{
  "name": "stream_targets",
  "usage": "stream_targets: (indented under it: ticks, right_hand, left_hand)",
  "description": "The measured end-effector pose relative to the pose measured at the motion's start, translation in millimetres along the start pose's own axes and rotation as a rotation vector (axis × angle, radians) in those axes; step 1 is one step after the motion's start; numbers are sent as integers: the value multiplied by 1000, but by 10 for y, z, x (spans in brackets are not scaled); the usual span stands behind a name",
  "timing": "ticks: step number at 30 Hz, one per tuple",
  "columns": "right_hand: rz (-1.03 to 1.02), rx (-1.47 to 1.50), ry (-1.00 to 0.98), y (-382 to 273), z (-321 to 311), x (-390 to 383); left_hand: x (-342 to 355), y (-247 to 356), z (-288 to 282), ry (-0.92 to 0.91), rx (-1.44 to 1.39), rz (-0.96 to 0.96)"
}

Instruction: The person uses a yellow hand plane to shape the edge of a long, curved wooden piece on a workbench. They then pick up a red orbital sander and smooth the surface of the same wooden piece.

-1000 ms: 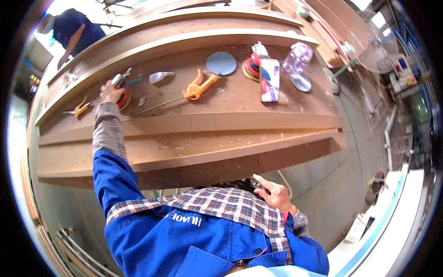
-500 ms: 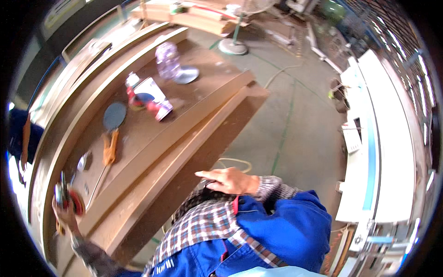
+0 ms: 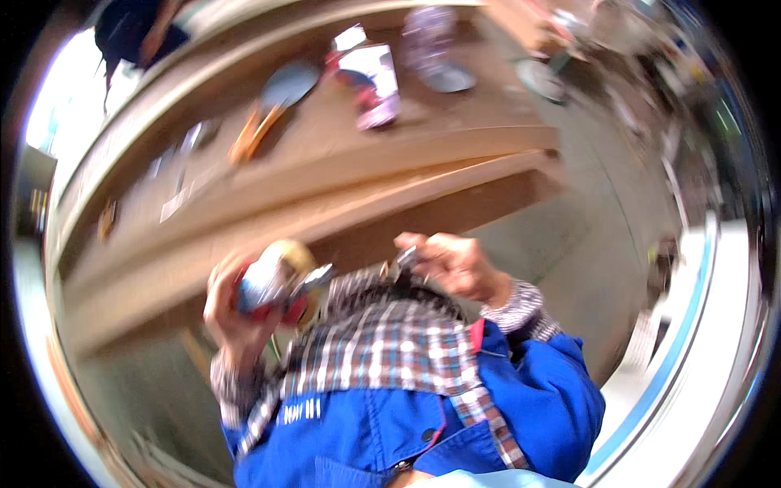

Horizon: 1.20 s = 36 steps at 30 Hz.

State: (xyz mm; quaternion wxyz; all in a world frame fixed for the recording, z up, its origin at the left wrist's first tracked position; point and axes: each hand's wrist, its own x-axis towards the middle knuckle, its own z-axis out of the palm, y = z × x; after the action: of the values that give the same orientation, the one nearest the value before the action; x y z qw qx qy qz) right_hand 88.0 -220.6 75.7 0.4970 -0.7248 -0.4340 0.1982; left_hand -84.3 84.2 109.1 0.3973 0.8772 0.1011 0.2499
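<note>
My left hand (image 3: 229,305) is wrapped round a hand-held sander (image 3: 262,285) with a red and pale body, a round tan pad and a metal fitting pointing right. It is held before my chest, at the near edge of the wooden workpiece (image 3: 350,221). My right hand (image 3: 457,264) is closed, thumb and fingers pinching a small metal coupling (image 3: 407,259) to the right of the sander's fitting. A gap separates the two metal parts. Motion blurs both, and a dark item below the coupling cannot be made out.
Across the board lie a tool with orange handles (image 3: 254,134), a grey round disc (image 3: 291,83), a red and white package (image 3: 370,81) and a clear plastic jug (image 3: 429,41) beside another disc (image 3: 449,77). Another person's arm (image 3: 156,37) shows at far left. A white panel (image 3: 708,342) stands right.
My left hand has brought the sander from the far left of the board to my front. The right hand has closed on the coupling. My view has turned left.
</note>
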Motion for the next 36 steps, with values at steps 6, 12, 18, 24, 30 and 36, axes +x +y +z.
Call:
stream_targets:
  ticks: [6,12,18,24,30,36]
  right_hand:
    - [47,-94,18,-41,158,207]
    - [57,-197,-110,-115,234,482]
    - [9,-327,-264,-130,303,689]
    - [49,-318,-318,-219,314,607]
    - [143,-205,-309,-288,284,415]
    - [125,-123,-342,-273,220,227]
  left_hand:
    - [-316,-234,443,80,16,-88]
    - [-361,-356,669,109,48,-103]
    - [-343,-428,712,66,-5,-49]
    - [-501,-455,828,134,-257,-83]
    - [-609,-531,771,-136,-806,-226]
    - [-408,-423,727,-173,-389,-13]
